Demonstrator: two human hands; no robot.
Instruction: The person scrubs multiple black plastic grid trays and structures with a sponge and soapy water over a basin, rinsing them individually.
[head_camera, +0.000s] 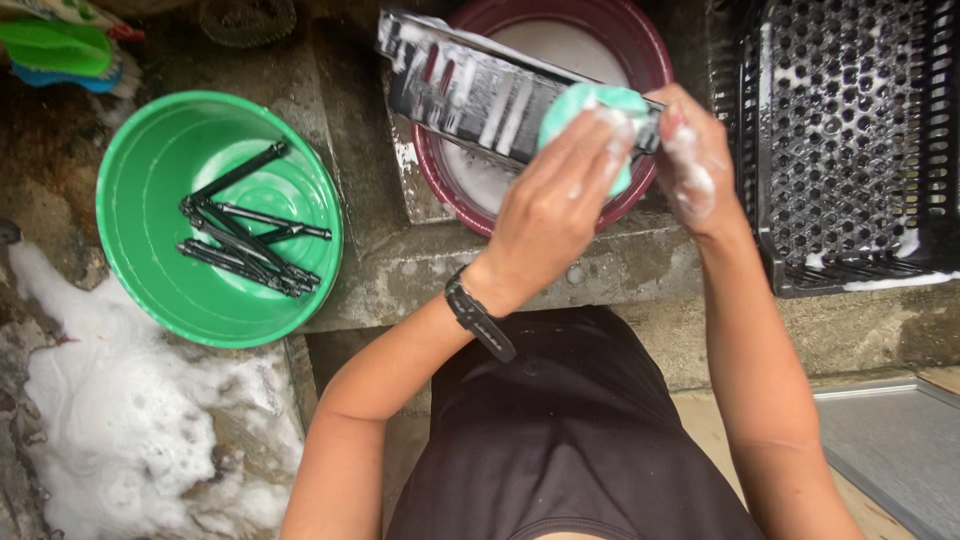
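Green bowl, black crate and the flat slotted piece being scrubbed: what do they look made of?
The green bowl looks like glossy moulded plastic: even colour, soft sheen, thin rim. The black crate seems plastic too, a rigid moulded grid of holes. The slotted piece in the right hand looks dark and shiny with soap streaks, possibly metal or hard plastic. The pale green pad under the left hand looks spongy.

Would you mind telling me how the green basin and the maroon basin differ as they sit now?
The green basin sits low on the wet ground beside foam; the maroon basin sits higher on the concrete ledge. The green basin holds black metal rods; the maroon basin holds white soapy water. The green basin is in full view; the maroon one is partly hidden by the soapy rack and both hands. Both are round.
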